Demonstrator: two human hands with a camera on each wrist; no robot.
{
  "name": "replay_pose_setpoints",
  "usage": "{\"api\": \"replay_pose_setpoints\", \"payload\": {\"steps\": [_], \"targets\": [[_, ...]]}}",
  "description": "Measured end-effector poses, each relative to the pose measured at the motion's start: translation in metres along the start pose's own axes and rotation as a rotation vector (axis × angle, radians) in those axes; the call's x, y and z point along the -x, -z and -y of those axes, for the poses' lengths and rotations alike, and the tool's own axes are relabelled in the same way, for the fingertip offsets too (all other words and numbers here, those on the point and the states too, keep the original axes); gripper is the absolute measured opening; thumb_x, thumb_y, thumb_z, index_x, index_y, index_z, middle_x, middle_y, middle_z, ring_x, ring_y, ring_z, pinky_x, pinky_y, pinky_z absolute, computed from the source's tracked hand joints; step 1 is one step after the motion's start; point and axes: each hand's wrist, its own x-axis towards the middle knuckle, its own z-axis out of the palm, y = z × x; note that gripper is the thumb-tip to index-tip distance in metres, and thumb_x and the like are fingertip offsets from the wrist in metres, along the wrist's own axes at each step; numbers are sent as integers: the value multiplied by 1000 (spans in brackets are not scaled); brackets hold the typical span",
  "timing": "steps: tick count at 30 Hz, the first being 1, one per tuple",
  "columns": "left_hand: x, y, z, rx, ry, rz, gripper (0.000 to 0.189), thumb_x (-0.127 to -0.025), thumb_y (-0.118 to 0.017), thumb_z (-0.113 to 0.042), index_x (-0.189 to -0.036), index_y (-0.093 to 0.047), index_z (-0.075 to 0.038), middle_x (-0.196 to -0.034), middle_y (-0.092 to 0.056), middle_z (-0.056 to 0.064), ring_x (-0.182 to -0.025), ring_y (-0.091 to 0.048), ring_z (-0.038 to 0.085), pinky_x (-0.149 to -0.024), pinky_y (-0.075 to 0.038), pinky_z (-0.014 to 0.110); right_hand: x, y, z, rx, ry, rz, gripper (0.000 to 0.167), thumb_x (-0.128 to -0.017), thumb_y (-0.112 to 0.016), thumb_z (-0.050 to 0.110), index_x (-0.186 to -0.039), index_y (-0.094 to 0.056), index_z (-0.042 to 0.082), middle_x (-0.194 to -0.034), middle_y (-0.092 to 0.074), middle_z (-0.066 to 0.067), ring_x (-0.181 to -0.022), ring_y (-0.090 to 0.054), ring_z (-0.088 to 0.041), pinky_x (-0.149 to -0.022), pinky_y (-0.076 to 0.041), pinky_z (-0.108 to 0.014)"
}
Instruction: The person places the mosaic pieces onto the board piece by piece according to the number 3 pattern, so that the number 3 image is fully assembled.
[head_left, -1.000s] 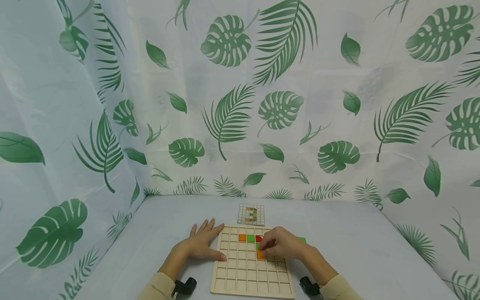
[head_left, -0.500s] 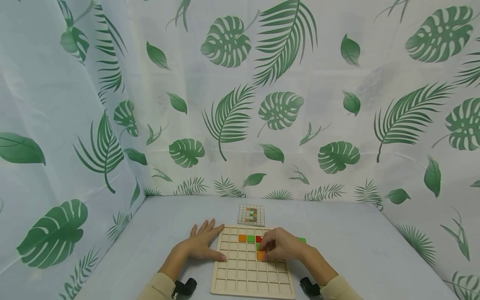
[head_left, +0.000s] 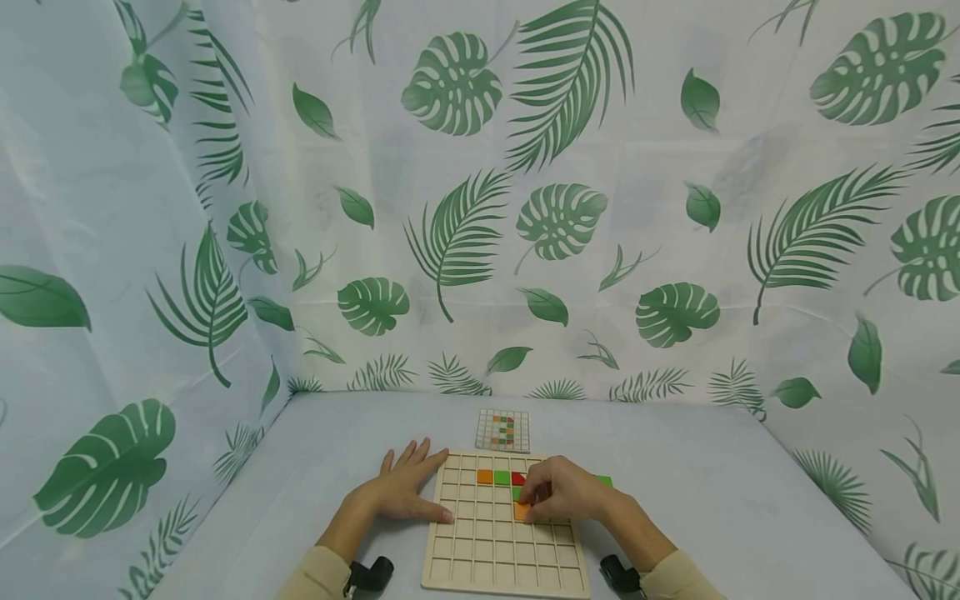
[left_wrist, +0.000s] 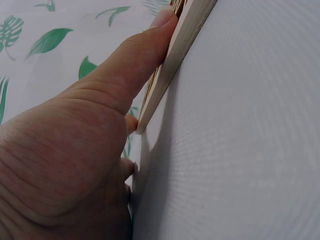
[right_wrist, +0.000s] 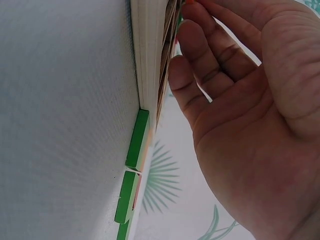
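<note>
A pale wooden grid board (head_left: 483,550) lies on the table before me. My left hand (head_left: 401,489) rests at its left edge, fingers spread; in the left wrist view the thumb (left_wrist: 132,60) lies on the rim. My right hand (head_left: 566,490) pinches an orange tile (head_left: 521,512) between thumb and curled forefinger, at a cell right of the board's middle. Directly behind that tile is a green tile (head_left: 517,493), partly covered by the fingers. Along an upper row sit another orange tile (head_left: 485,477), another green tile (head_left: 502,477) and a red tile (head_left: 517,478), which shows some white.
Beyond the board lies a small pattern card (head_left: 502,430) with a coloured grid. Loose green-edged tiles (right_wrist: 138,139) stand by the board's right side, mostly hidden by my right hand in the head view. A leaf-print curtain (head_left: 465,250) encloses the white-covered table (head_left: 697,467).
</note>
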Motion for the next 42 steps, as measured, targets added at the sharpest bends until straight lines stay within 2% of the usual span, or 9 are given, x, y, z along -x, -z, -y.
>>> {"api": "replay_pose_setpoints", "payload": {"steps": [4, 21, 27, 32, 36, 42], "targets": [[0, 0, -1, 4, 1, 3, 114, -74, -79, -74, -164, -34, -23, -174, -12, 21, -161, -5, 46, -123, 5, 74, 0, 0, -1, 11, 12, 2, 14, -81, -90, 22, -94, -84, 19, -89, -74, 5, -74, -61, -1, -65, -55, -21], [1, 1, -1, -3, 4, 13, 114, -75, -79, -74, -165, -32, -22, -174, -11, 21, -161, -4, 46, -123, 5, 74, 1, 0, 3, 15, -38, 4, 11, -82, -90, 20, -93, -86, 19, -86, -72, 4, -74, -59, -3, -63, -52, -19], [0, 1, -2, -7, 4, 13, 114, -75, -79, -75, -165, -32, -22, -174, -11, 21, -161, -4, 46, -123, 5, 74, 2, -1, 2, 31, 7, -7, 12, -83, -89, 21, -94, -85, 19, -85, -72, 5, -73, -58, -1, -63, -52, -19], [1, 1, -2, -7, 7, 13, 114, -75, -78, -75, -165, -32, -23, -174, -11, 21, -161, -5, 46, -123, 4, 74, 1, 0, 0, 37, 52, -67, 16, -86, -87, 23, -99, -85, 15, -86, -72, 7, -73, -58, 0, -64, -53, -20], [1, 2, -2, -6, 6, 15, 113, -75, -78, -75, -165, -32, -23, -174, -11, 21, -161, -5, 45, -124, 4, 74, 1, 3, -3, 49, 52, -154, 21, -91, -83, 24, -108, -83, 13, -90, -73, 8, -73, -57, -3, -64, -51, -21], [2, 3, -2, -1, 2, 17, 113, -76, -78, -74, -165, -32, -22, -174, -11, 21, -161, -4, 46, -123, 4, 74, 5, 9, -7, 81, 24, -262, 21, -97, -75, 23, -115, -81, 12, -99, -77, 6, -80, -61, -6, -70, -53, -25]]}}
